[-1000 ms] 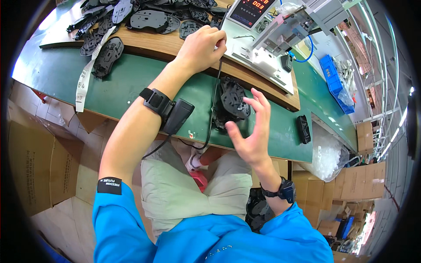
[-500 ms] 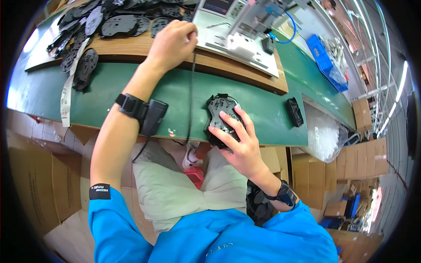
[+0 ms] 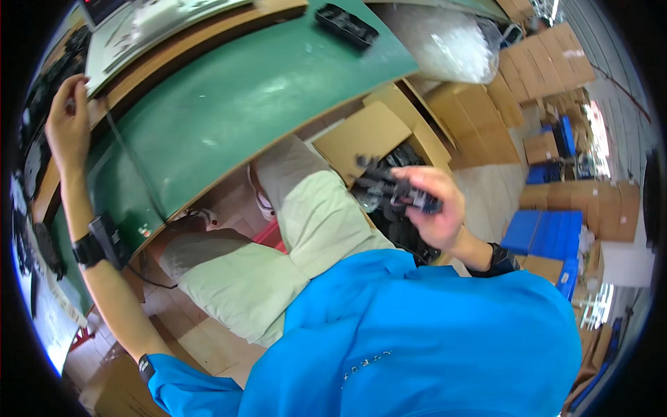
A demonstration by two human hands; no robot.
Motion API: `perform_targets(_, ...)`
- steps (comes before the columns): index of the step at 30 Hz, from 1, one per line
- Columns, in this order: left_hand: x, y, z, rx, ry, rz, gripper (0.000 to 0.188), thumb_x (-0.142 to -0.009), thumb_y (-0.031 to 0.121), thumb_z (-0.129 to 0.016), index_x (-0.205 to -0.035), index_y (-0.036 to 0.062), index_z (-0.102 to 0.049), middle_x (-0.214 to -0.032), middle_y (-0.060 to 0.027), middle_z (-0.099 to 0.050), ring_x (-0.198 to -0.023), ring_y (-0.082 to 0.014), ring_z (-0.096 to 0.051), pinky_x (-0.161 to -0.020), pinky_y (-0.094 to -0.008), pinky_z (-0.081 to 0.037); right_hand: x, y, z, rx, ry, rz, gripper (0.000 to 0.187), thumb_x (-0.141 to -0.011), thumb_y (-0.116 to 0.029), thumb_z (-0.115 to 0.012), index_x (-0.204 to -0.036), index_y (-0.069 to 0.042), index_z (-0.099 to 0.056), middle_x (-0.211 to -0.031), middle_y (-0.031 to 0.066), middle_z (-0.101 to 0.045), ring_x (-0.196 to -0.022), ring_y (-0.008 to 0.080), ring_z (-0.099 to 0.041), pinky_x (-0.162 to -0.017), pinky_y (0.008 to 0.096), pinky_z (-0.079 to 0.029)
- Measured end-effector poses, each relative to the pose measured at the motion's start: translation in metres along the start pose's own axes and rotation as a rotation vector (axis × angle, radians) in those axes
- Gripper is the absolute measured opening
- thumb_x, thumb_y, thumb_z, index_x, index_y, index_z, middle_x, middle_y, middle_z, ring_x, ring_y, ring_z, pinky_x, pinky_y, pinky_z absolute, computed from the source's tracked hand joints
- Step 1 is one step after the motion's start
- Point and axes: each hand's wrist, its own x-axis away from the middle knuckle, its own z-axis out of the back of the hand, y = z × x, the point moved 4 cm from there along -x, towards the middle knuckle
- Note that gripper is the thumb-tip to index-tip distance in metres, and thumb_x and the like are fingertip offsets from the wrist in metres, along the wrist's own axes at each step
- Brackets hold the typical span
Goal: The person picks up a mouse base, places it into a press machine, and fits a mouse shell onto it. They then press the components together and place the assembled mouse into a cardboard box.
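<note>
At the centre right, the right hand (image 3: 434,205) is grasping a black plastic part (image 3: 389,189) over a cardboard box (image 3: 375,135) holding similar dark parts. The left hand (image 3: 67,125), at the upper left, is pinching a cable (image 3: 139,170).

right hand (image 3: 434,201) grips black part (image 3: 389,191) over cardboard box (image 3: 372,135).

Left arm stretched far forward and up, elbow nearly straight, black band on wrist. Left hand (image 3: 66,125) raised at arm's end, fingers curled, thumb side toward body. Right arm bent, forearm short in view, dark watch on wrist. Right hand (image 3: 434,208) low at right side, fingers closed in grip, knuckles up.
</note>
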Motion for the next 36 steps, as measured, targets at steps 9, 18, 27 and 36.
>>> perform_targets(9,0.005,-0.018,-0.009,-0.136,-0.111,0.109,0.025,-0.109,0.027,-0.065,-0.125,0.0111,-0.076,-0.096,0.0024,-0.071,-0.079,-0.0027,-0.056,-0.074,-0.0207,-0.047,0.193,0.111,0.038,0.559,0.0,-0.708,0.038,-0.098,-0.005,-0.073,-0.136,-0.008,-0.066,-0.121,0.0135,-0.068,-0.103,0.0309,-0.074,-0.083,0.0381,-0.063)
perform_targets(18,0.004,-0.015,-0.014,-0.079,-0.105,0.126,0.023,-0.11,0.025,-0.065,-0.123,0.0094,-0.076,-0.092,0.0039,-0.068,-0.076,-0.0023,-0.057,-0.068,-0.0197,-0.046,0.206,0.129,0.015,0.744,-0.318,-0.812,0.038,-0.099,-0.016,-0.07,-0.136,-0.008,-0.064,-0.148,0.0153,-0.057,-0.139,0.0378,-0.054,-0.114,0.048,-0.046)
perform_targets(27,0.003,0.039,-0.004,-0.131,-0.004,0.03,0.018,-0.106,0.016,-0.066,-0.114,0.0036,-0.076,-0.102,-0.0064,-0.077,-0.085,-0.0124,-0.067,-0.078,-0.0303,-0.055,-0.084,-0.057,-0.024,-0.187,-0.127,0.324,0.021,-0.094,-0.011,-0.069,-0.113,-0.008,-0.076,-0.114,0.0109,-0.076,-0.08,0.0217,-0.071,-0.072,0.0316,-0.057)
perform_targets(36,0.004,0.071,-0.004,-0.101,0.052,-0.007,0.007,-0.095,0.005,-0.066,-0.096,0.0017,-0.072,-0.084,-0.0117,-0.067,-0.078,-0.023,-0.064,-0.075,-0.0341,-0.052,-0.172,-0.172,-0.011,-0.437,0.139,0.709,0.047,-0.11,-0.011,-0.054,-0.151,-0.034,-0.051,-0.119,0.0212,-0.057,-0.072,0.0325,-0.064,-0.051,0.0418,-0.05)
